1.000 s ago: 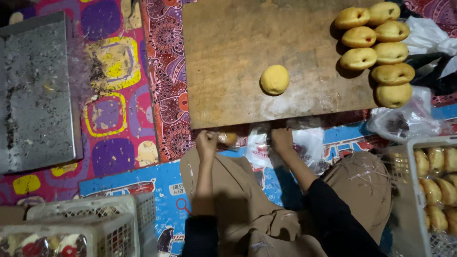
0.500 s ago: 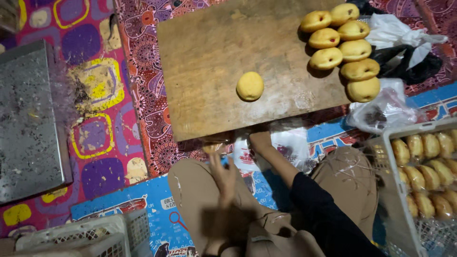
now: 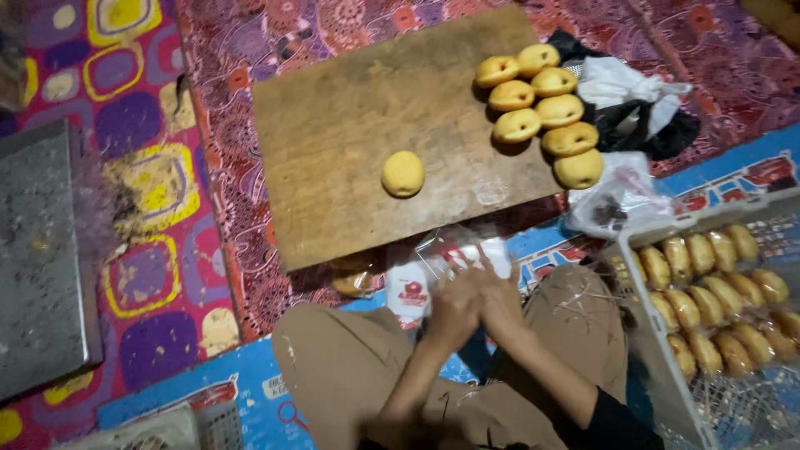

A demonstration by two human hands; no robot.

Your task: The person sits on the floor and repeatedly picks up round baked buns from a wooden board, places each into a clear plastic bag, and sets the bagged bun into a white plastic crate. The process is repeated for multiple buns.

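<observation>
Head view: a clear plastic wrapper (image 3: 454, 250) lay at the near edge of the wooden board (image 3: 350, 142), just above the person's knees, and both hands met on it. The left hand (image 3: 450, 312) and right hand (image 3: 498, 302) were pressed together, fingers pinching the film; whether anything sat inside it could not be told. The step looked like opening or readying a wrapper for one bun. The next move seemed to call for parting the film and reaching far across to the single bun (image 3: 403, 173) lying alone mid-board. Another wrapped bun (image 3: 354, 282) lay just left of the hands, half under the board's edge. A cluster of buns (image 3: 542, 108) sat at the board's far right corner, and a white crate (image 3: 658, 367) on the right held rows more.
</observation>
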